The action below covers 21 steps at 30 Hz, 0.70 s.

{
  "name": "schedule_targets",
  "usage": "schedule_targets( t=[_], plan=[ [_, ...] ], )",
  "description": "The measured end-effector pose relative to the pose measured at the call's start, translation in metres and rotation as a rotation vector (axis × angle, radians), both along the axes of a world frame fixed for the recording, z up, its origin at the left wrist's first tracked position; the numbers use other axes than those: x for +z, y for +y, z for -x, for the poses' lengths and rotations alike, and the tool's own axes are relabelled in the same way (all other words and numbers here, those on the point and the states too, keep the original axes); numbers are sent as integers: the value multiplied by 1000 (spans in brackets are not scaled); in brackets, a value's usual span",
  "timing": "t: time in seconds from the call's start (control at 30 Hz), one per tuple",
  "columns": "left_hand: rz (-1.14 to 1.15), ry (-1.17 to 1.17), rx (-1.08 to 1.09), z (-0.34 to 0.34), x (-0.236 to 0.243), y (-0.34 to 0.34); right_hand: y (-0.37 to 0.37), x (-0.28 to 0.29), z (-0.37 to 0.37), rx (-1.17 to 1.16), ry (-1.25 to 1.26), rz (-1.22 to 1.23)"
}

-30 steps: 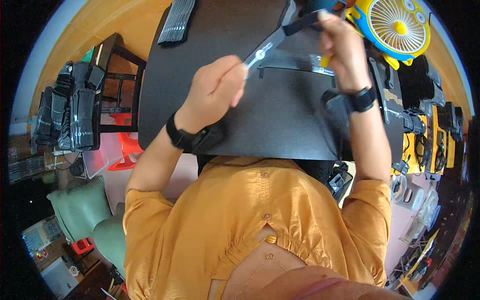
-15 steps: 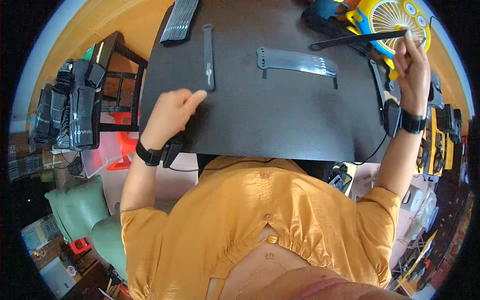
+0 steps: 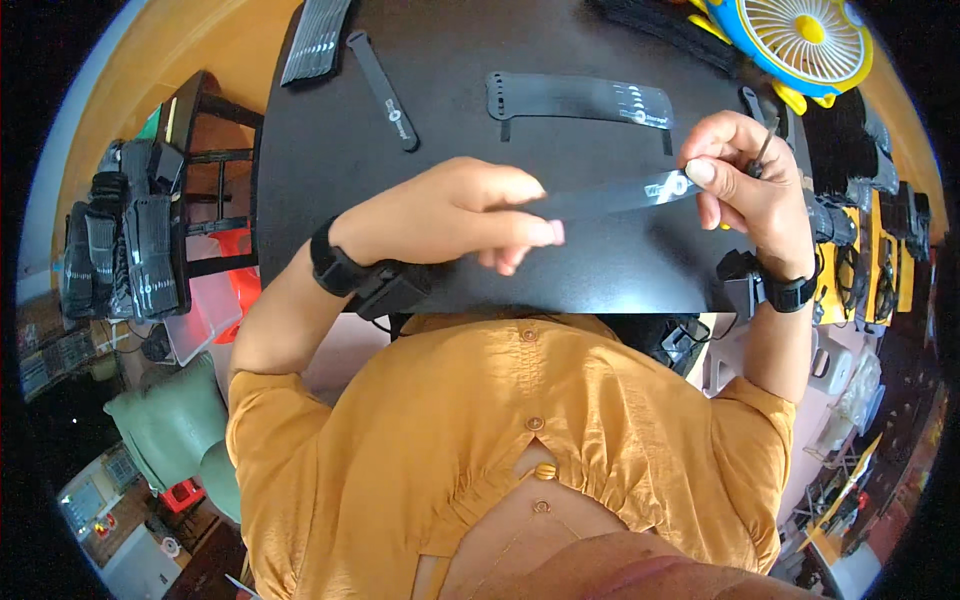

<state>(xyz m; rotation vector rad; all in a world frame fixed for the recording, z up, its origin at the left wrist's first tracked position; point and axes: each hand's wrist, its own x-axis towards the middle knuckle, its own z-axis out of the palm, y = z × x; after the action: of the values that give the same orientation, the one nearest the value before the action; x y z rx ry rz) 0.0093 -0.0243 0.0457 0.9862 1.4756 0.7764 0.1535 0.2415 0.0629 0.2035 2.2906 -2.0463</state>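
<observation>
In front of me, a black strap point(image 3: 610, 202) with pale print stretches between my two hands above the dark table. My right hand point(image 3: 745, 185) pinches its right end between thumb and fingers. A thin dark piece point(image 3: 765, 150) also shows at these fingers; its kind is unclear. My left hand point(image 3: 470, 215) has thumb and fingers around the strap's left end. Beyond the hands lies a row of overlapping black straps point(image 3: 570, 98), holes at its left end, with short dark strips under it. A single black strap point(image 3: 382, 90) lies slanted to the left.
A bundle of straps point(image 3: 315, 40) lies at the table's far left. More dark straps point(image 3: 670, 28) and a blue-and-yellow fan point(image 3: 790, 40) stand far right. Stacks of straps point(image 3: 150, 255) rest on a stand at left. Cords hang near my wrists.
My right hand has come down and inward from beside the fan, bringing the strap. My left hand has moved right to its other end. The view has shifted slightly.
</observation>
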Motion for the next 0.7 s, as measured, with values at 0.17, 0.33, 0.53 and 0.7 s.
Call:
schedule_targets(
  t=[0.17, 0.33, 0.53, 0.7],
  plan=[
    [-102, -124, 298, 16, -26, -2, 19, -23, -2, -67, -90, -62],
    [-36, 250, 482, 38, -43, 12, 37, -50, 18, -55, -200, -301],
    [-59, 248, 595, 55, -61, 15, 39, -59, 28, -167, -296, -341],
    [18, 355, 631, 56, -58, 19, 44, -63, 29, -203, -321, -336]
  ],
)
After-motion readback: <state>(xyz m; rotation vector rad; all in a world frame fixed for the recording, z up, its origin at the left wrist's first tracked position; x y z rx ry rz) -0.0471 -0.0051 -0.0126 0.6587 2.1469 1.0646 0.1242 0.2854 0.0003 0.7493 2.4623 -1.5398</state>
